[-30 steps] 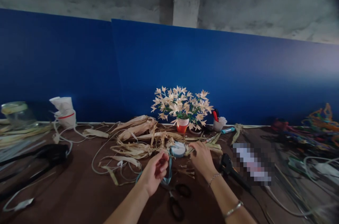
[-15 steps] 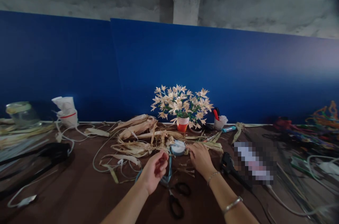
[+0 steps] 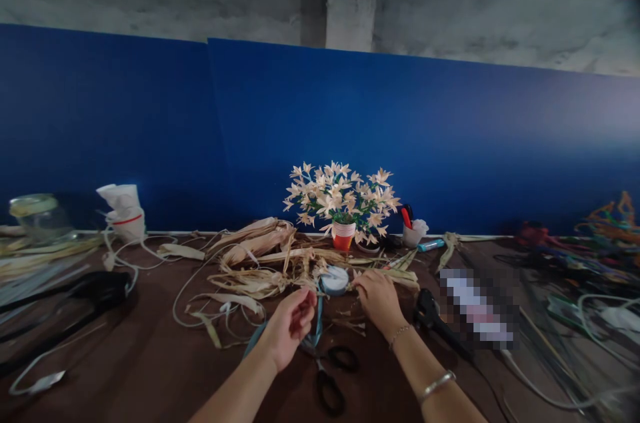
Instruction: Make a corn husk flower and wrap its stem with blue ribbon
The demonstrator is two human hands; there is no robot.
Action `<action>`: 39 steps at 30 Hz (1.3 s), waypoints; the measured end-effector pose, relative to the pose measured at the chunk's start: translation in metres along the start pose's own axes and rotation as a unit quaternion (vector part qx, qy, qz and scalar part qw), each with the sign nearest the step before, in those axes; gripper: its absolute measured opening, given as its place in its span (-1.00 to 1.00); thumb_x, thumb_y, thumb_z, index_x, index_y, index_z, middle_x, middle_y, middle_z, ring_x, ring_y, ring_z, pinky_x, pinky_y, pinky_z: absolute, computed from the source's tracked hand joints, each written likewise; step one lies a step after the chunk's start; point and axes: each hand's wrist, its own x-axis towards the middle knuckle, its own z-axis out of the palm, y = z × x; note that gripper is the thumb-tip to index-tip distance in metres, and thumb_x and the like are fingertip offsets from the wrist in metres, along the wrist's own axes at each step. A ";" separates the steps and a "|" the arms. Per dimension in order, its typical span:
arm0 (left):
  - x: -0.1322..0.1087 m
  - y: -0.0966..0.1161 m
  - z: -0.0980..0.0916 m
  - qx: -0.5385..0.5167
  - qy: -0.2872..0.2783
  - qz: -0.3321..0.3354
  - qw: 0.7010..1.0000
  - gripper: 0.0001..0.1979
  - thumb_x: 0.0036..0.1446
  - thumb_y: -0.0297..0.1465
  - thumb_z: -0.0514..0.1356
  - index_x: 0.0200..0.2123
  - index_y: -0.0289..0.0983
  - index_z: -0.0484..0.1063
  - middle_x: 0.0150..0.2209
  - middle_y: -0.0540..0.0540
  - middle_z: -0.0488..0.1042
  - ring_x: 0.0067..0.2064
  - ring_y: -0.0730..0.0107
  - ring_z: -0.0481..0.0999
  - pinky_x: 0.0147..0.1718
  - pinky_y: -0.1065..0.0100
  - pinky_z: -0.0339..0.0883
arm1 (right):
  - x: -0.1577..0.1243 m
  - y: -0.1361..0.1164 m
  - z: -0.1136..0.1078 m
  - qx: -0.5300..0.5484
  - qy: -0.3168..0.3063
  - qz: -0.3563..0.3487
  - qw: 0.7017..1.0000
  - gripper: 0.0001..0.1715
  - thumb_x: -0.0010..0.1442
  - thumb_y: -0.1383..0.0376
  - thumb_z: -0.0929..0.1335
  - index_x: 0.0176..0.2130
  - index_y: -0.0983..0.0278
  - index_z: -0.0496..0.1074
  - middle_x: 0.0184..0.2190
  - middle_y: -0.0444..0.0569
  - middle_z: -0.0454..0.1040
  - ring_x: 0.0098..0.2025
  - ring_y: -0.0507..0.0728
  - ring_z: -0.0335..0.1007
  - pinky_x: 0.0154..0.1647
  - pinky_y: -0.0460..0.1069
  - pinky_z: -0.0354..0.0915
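Note:
My left hand (image 3: pixel 290 329) is closed with its fingers curled, palm turned to the right; whatever it pinches is too small to make out. Blue ribbon (image 3: pixel 319 319) hangs just beside its fingertips, coming from a roll of tape-like blue ribbon (image 3: pixel 334 281). To the right of that roll, my right hand (image 3: pixel 377 297) is closed, thumb and fingers together near a small pale scrap; I cannot make out what it holds. Black-handled scissors (image 3: pixel 331 393) lie on the table below and between my hands. Behind the roll lies a heap of dry corn husks (image 3: pixel 260 253).
A pot of pale artificial flowers (image 3: pixel 344 236) stands at the back. A black glue gun (image 3: pixel 427 309) with a cord lies right of my right hand. At left are a white cup (image 3: pixel 129 224), a glass jar (image 3: pixel 43 226) and white cables. Coloured wires (image 3: pixel 600 236) lie far right.
Both hands stay almost in place, closed. The whole view has shifted very slightly; more blue ribbon shows left of my left wrist.

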 end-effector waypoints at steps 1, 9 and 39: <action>0.000 0.000 0.000 0.005 -0.004 0.003 1.000 -0.78 -0.07 -0.31 0.18 -0.51 -0.39 0.40 -0.59 0.04 0.25 -0.67 0.74 0.02 -0.76 0.59 -0.21 | 0.000 0.000 0.000 0.008 0.012 0.003 1.000 -0.77 0.06 0.41 0.22 -0.38 0.19 0.44 -0.38 -0.08 0.43 -0.23 0.09 0.24 -0.20 -0.05 0.04; -0.003 0.000 0.003 0.042 -0.023 0.018 0.999 -0.79 -0.09 -0.31 0.19 -0.48 -0.38 0.41 -0.56 0.04 0.25 -0.66 0.74 0.03 -0.75 0.59 -0.24 | -0.001 0.002 0.002 0.106 0.135 0.002 0.985 -0.75 0.03 0.47 0.19 -0.36 0.29 0.41 -0.36 -0.03 0.44 -0.25 0.10 0.28 -0.14 -0.01 0.10; -0.004 -0.010 0.010 0.003 0.019 0.023 1.000 -0.79 -0.26 -0.40 0.32 -0.54 -0.32 0.33 -0.66 0.10 0.24 -0.64 0.66 0.20 -0.65 0.56 -0.03 | -0.020 -0.063 -0.023 0.167 0.074 -0.260 0.948 -0.68 0.08 0.48 0.18 -0.18 0.28 0.34 -0.20 0.04 0.39 -0.18 0.12 0.25 -0.17 0.07 0.26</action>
